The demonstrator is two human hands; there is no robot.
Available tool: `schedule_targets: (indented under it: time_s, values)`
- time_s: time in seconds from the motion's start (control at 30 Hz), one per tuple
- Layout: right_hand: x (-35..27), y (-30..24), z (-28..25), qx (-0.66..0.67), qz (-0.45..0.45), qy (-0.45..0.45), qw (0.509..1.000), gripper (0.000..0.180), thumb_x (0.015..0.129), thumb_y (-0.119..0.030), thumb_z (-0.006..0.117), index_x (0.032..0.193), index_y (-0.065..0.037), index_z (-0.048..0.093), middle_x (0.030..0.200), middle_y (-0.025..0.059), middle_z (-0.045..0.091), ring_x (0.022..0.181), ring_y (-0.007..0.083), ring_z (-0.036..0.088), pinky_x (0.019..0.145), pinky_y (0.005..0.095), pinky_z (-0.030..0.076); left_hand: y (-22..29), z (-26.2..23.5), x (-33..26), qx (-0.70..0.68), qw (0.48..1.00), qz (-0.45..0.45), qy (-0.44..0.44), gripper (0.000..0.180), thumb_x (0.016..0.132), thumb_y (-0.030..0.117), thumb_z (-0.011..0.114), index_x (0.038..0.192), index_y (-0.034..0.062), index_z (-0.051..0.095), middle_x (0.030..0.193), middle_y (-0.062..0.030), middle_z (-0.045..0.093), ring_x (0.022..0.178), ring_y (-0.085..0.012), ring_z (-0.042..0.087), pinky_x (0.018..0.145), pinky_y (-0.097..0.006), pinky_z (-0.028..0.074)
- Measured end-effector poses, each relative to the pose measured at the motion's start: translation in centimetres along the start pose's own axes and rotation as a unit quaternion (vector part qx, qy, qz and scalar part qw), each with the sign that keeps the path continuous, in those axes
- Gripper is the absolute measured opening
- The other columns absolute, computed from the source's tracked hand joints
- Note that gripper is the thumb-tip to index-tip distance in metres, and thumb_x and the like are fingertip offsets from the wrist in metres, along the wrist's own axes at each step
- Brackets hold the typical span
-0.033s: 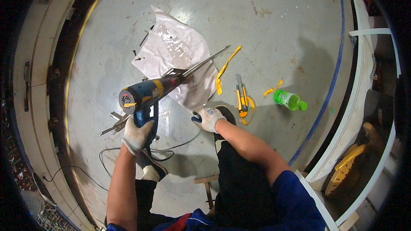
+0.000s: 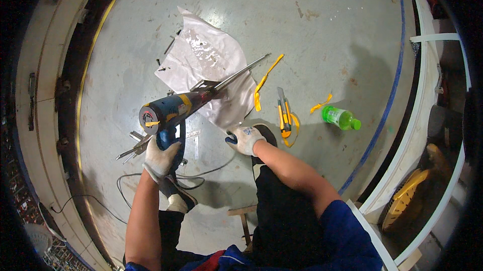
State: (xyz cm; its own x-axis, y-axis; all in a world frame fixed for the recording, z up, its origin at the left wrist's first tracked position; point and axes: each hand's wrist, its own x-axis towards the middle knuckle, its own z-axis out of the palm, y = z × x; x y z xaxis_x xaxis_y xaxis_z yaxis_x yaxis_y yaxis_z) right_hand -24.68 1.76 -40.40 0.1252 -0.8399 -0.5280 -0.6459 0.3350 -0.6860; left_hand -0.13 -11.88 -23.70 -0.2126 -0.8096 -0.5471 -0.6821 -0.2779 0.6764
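My left hand (image 2: 160, 156), in a white knit glove with a blue palm, is wrapped around the handle of a blue corded power tool (image 2: 173, 107). Yellow tape marks the tool's body, and a long steel rod (image 2: 244, 74) points away to the far right. Under its front end lies a crumpled pale cloth (image 2: 221, 50), with a metal piece (image 2: 204, 84) partly hidden behind the tool. My right hand (image 2: 244, 140), gloved alike, hangs loosely curled beside my right shoe (image 2: 265, 132). Its thumb stands apart from the fingers, and nothing shows between them.
On the floor at right lie a yellow-and-black utility knife (image 2: 285, 120), yellow strips (image 2: 266, 82) and a green bottle (image 2: 342, 118). Metal bars (image 2: 136, 149) lie left of the tool; a grey cable (image 2: 121, 185) loops near my left foot. A white frame (image 2: 397, 180) stands at right.
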Motion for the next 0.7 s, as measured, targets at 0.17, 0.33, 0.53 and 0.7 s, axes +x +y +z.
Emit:
schedule_targets:
  time_s: [0.17,0.33,0.53,0.7]
  values:
    - [0.0,-0.1,-0.5,0.007,0.002,-0.014,1.0,0.043,0.098,-0.045,0.055,0.122,-0.011,0.068,0.118,0.0204,0.071,0.11,0.0394,0.068,0.097,0.0493,0.053,-0.3,-1.5,-1.0,0.046,0.999,0.015,-0.002,0.04,0.086,0.006,0.075,0.121,-0.0028,0.059,0.102,-0.0113,0.07,0.084,-0.019,0.068,0.079,-0.035,0.057]
    - [0.0,-0.1,-0.4,0.0,-0.002,0.004,1.0,0.043,0.097,-0.044,0.056,0.12,-0.01,0.067,0.117,0.0198,0.072,0.109,0.0397,0.068,0.094,0.0497,0.054,-1.2,-2.6,-2.1,-0.002,0.997,-0.079,0.017,0.045,0.086,0.007,0.077,0.125,-0.0047,0.058,0.107,-0.013,0.071,0.089,-0.0194,0.07,0.081,-0.033,0.058]
    - [-0.1,-0.3,-0.4,-0.004,-0.008,0.01,1.0,0.041,0.095,-0.043,0.06,0.118,-0.01,0.066,0.118,0.0197,0.071,0.106,0.0395,0.069,0.092,0.0497,0.054,-3.5,-3.8,-2.8,-0.025,0.997,-0.065,0.02,0.044,0.087,0.006,0.076,0.125,-0.0038,0.057,0.107,-0.013,0.07,0.091,-0.0199,0.069,0.082,-0.034,0.059]
    - [0.1,0.2,-0.1,-0.006,-0.003,0.015,1.0,0.04,0.095,-0.043,0.06,0.117,-0.01,0.067,0.115,0.0202,0.071,0.105,0.0399,0.069,0.092,0.0501,0.055,-4.0,-4.1,-2.7,-0.044,0.997,-0.062,0.022,0.042,0.086,0.006,0.075,0.124,-0.0029,0.06,0.106,-0.0125,0.07,0.091,-0.0204,0.069,0.082,-0.035,0.058]
